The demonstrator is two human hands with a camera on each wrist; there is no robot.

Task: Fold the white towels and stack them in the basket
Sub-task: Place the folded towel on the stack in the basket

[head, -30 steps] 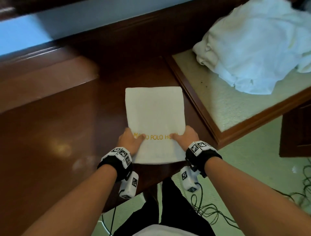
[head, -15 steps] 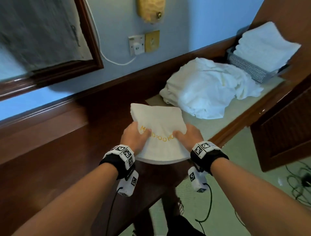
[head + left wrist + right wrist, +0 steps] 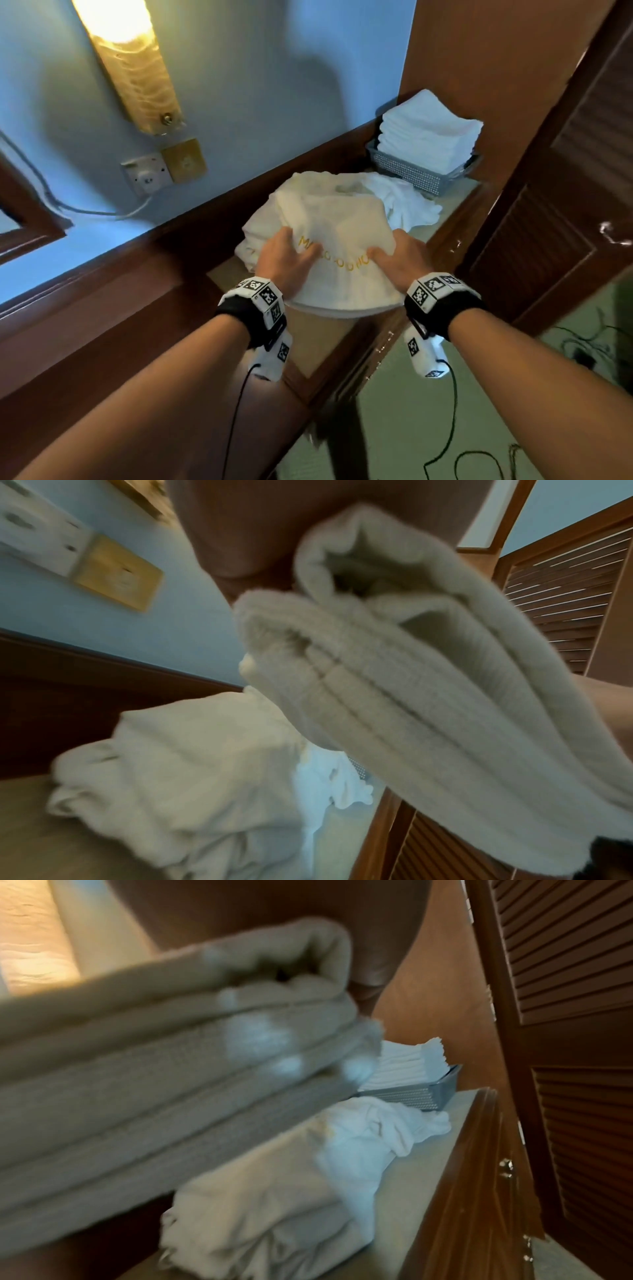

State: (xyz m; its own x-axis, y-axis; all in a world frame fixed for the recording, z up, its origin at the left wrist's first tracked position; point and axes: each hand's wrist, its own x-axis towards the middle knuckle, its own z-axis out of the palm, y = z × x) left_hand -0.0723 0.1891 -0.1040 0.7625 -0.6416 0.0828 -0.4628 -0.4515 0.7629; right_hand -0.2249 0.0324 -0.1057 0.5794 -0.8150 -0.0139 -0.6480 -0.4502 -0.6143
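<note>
The heap of unfolded towels (image 3: 308, 192) is seen on the counter (image 3: 455, 202). Above it, the folded towel (image 3: 342, 240) is gripped at its near edge by the left hand (image 3: 284, 260) and right hand (image 3: 397, 260). Beyond, stacked towels (image 3: 428, 137) fill the basket (image 3: 404, 171).

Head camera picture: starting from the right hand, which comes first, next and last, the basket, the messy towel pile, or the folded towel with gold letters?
1. Folded towel: gripped by the right hand itself.
2. Messy towel pile: just beyond the hands, on the counter.
3. Basket: farthest, in the back corner, already holding stacked towels.
</note>
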